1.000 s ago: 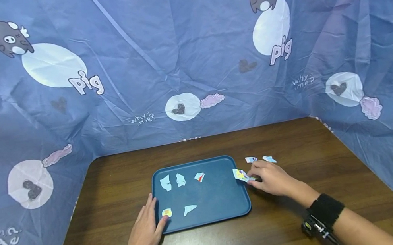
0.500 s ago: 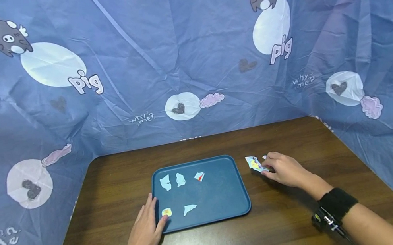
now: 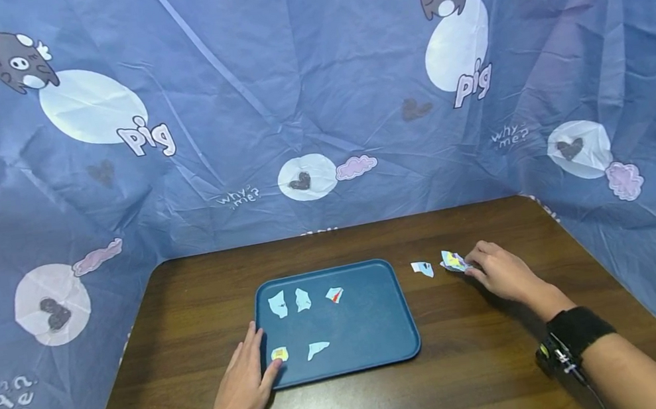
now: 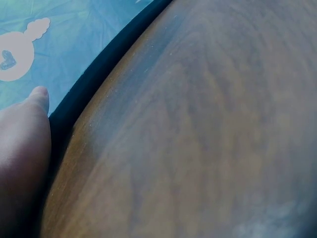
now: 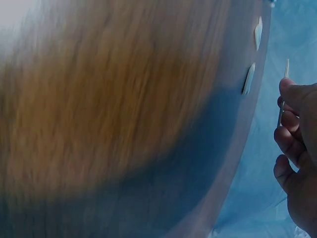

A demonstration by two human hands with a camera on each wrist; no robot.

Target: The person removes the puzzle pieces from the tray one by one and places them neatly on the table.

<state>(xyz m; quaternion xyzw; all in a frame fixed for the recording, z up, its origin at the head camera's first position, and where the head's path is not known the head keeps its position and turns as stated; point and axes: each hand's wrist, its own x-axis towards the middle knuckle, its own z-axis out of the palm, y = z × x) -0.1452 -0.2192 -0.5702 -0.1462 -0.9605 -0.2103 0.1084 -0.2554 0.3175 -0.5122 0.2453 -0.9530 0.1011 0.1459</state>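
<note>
My right hand (image 3: 501,269) pinches a torn paper piece (image 3: 452,260) with a yellow patch between thumb and fingers, right of the tray. In the head view it overlaps another scrap. The right wrist view shows the held piece (image 5: 287,68) edge-on, up off the table. A pale scrap with a dark mark (image 3: 423,268) lies to its left. My left hand (image 3: 240,387) rests with straight fingers along the left edge of the blue tray (image 3: 364,324). Its thumb reaches over the rim to a yellow-patterned scrap (image 3: 280,353).
Along the tray's back lie two pale blue scraps, one (image 3: 278,304) beside the other (image 3: 303,300), and a scrap with a red mark (image 3: 334,295). A curved pale scrap (image 3: 318,349) lies nearer the front. Patterned blue cloth (image 3: 305,100) hangs behind the brown table (image 3: 349,405).
My right hand has carried the yellow-patched piece from the tray's right edge, off to the right, past one scrap on the table. The left hand has stayed on the tray.
</note>
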